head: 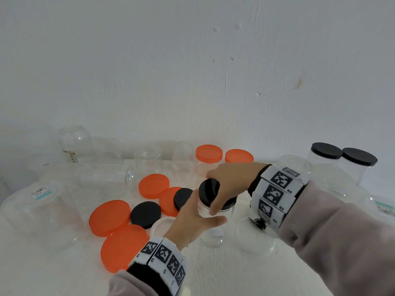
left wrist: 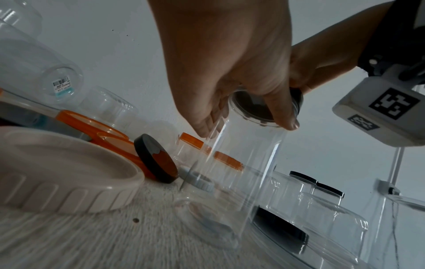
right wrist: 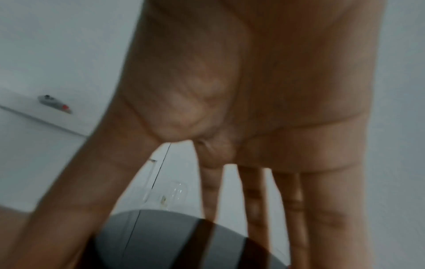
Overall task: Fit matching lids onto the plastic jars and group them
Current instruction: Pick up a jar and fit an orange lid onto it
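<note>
A tall clear jar (head: pixel 214 231) stands on the white table near the middle. My left hand (head: pixel 205 213) grips its upper wall, thumb on the near side. A black lid (head: pixel 209 189) sits on the jar's mouth, and my right hand (head: pixel 222 189) grips it from above with thumb and fingers curled round its rim. In the left wrist view my left hand (left wrist: pixel 243 116) wraps the jar (left wrist: pixel 239 163) just below the lid (left wrist: pixel 253 107). In the right wrist view my right hand's spread fingers (right wrist: pixel 287 209) reach down over the lid (right wrist: pixel 161 236).
Loose orange lids (head: pixel 109 217), two loose black lids (head: pixel 145 214) and a white lid (head: pixel 162 226) lie left of the jar. Two orange-lidded jars (head: pixel 209 154) stand at the back, two black-lidded jars (head: pixel 326 151) at the back right. Several open clear jars (head: pixel 42 210) surround them.
</note>
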Demonstrator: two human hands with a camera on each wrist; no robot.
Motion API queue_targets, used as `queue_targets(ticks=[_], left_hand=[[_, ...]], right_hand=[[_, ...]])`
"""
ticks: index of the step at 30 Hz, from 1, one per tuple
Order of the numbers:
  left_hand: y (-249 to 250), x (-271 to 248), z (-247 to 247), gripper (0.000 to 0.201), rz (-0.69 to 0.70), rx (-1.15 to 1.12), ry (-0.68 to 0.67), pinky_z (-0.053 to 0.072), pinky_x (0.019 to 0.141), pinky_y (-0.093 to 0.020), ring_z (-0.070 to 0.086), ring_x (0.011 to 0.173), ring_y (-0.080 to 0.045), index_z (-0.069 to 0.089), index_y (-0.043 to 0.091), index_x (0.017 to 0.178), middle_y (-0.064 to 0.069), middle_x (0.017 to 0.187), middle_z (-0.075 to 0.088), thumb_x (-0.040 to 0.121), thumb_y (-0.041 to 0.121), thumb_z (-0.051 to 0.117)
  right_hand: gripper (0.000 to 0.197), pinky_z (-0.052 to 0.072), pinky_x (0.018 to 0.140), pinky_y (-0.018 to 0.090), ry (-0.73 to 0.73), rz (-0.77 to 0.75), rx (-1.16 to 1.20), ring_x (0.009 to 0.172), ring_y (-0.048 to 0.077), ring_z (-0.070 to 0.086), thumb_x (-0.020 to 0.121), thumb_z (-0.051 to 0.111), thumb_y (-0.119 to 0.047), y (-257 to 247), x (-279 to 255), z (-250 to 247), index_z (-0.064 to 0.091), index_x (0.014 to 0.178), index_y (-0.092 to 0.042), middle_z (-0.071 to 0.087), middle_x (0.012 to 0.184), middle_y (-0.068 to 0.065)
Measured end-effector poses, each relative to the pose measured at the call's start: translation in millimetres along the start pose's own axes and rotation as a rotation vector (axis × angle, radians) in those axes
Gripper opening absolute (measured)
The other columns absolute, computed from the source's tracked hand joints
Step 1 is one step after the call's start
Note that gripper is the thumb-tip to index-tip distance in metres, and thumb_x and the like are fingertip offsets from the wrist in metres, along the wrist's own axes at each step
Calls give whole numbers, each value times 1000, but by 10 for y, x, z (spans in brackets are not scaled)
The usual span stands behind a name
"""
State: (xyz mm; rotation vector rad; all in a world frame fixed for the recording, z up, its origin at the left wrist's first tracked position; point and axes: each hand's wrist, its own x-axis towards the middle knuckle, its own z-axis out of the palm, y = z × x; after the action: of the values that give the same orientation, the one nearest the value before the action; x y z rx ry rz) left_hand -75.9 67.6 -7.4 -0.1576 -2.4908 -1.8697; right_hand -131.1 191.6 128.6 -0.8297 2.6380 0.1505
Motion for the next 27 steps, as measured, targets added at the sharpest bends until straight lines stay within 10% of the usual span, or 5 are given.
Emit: queue_targets(ticks=[3, 10, 20, 27], left_hand=[[-2, 3, 7, 80, 3, 10, 9, 39, 101, -22, 50, 119, 1, 40, 34, 133, 19, 124, 57, 67, 35, 86], [-10, 12, 18, 80, 8, 23, 14, 40, 91, -14, 51, 115, 5, 42, 35, 131, 21, 121, 58, 65, 39, 86], [-25, 4, 21, 77, 7, 29, 31, 44, 83, -15, 55, 109, 4, 43, 36, 129, 21, 115, 60, 64, 40, 85], [-33, -1, 35, 83, 16, 13, 31, 41, 95, -19, 51, 115, 5, 41, 37, 130, 23, 120, 58, 60, 46, 85]], right_hand=[[91, 44, 95, 37, -98, -60, -43, 120, 16, 41, 70, 80, -44, 5, -38, -88, 29, 145, -38, 37, 121, -12], [84, 47, 94, 36, 29, -137, -47, 108, 7, 41, 64, 79, -52, 54, -33, -50, 43, 138, -37, 40, 107, -17], [62, 46, 55, 23, 202, -43, 55, 73, 11, 61, 59, 69, -73, 35, 37, 127, 62, 93, -21, 64, 87, -6], [83, 47, 93, 38, -60, -101, 18, 115, 16, 44, 68, 80, -45, 29, -19, -26, 35, 139, -45, 39, 117, -12]])
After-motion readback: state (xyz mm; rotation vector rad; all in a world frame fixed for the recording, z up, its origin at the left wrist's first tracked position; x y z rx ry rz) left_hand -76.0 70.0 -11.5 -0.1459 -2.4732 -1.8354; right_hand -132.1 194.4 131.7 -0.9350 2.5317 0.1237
